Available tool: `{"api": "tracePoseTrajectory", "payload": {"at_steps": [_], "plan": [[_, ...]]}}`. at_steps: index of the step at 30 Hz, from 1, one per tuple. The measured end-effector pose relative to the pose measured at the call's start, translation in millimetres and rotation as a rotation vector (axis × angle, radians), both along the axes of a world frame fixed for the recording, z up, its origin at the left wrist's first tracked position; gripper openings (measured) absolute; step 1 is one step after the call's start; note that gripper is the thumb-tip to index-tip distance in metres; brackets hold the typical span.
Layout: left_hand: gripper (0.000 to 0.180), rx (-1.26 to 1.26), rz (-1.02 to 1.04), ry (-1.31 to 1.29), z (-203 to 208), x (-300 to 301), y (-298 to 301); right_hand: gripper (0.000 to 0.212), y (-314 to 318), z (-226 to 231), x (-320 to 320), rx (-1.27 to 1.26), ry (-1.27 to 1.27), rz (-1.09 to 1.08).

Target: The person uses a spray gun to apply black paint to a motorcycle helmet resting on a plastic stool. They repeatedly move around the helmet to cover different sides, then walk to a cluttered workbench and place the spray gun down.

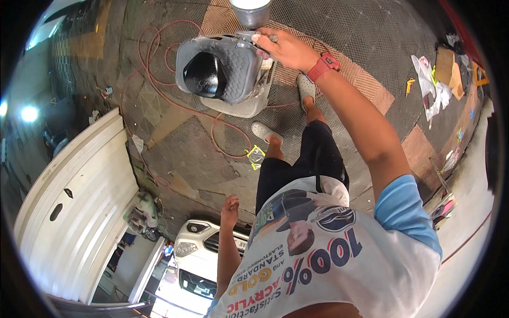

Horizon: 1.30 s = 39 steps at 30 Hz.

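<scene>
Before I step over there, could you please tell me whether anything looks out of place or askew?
Yes: the red hose lies in loose loops across the floor, close to the left clog, where it could catch a foot. Off to the right, crumpled white sheeting lies beside a piece of cardboard, looking like litter.

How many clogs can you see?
2: the right clog, worn and set further forward, and the left clog, worn closer to the body. No others show, though some could be hidden.
</scene>
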<state>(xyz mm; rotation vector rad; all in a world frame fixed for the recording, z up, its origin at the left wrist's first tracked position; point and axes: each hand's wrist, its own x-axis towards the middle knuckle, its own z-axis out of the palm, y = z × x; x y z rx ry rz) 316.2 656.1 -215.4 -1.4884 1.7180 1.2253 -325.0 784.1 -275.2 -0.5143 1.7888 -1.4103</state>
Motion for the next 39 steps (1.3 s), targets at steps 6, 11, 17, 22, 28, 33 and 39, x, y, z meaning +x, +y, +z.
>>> {"api": "tracePoseTrajectory", "payload": {"at_steps": [6,11,17,22,28,33,39], "plan": [[0.035,-0.062,-0.100,0.081,32.9,-149.8,44.5,0.054,8.5,4.7,-25.3,0.003,0.079,0.110],[0.035,-0.114,-0.062,0.092,49.5,-194.6,66.7,0.050,22.2,-1.8,-25.0,-0.029,0.186,0.262],[0.036,-0.096,0.034,0.035,35.8,-160.8,95.7,0.043,38.9,6.7,-12.1,-0.080,0.210,0.413],[0.036,-0.081,0.042,0.011,33.5,-142.9,125.1,0.045,34.0,1.5,-5.6,-0.073,0.141,0.405],[0.035,-0.133,0.081,0.060,26.3,-127.9,150.5,0.061,6.7,1.2,-18.0,-0.101,0.218,0.218],[0.034,-0.189,0.161,0.168,14.6,-109.2,175.1,0.059,9.9,26.7,-25.2,-0.008,0.223,0.236],[0.035,-0.206,0.385,0.285,-26.3,-37.6,238.2,0.066,11.5,75.3,-36.3,0.096,0.107,0.429]]}}
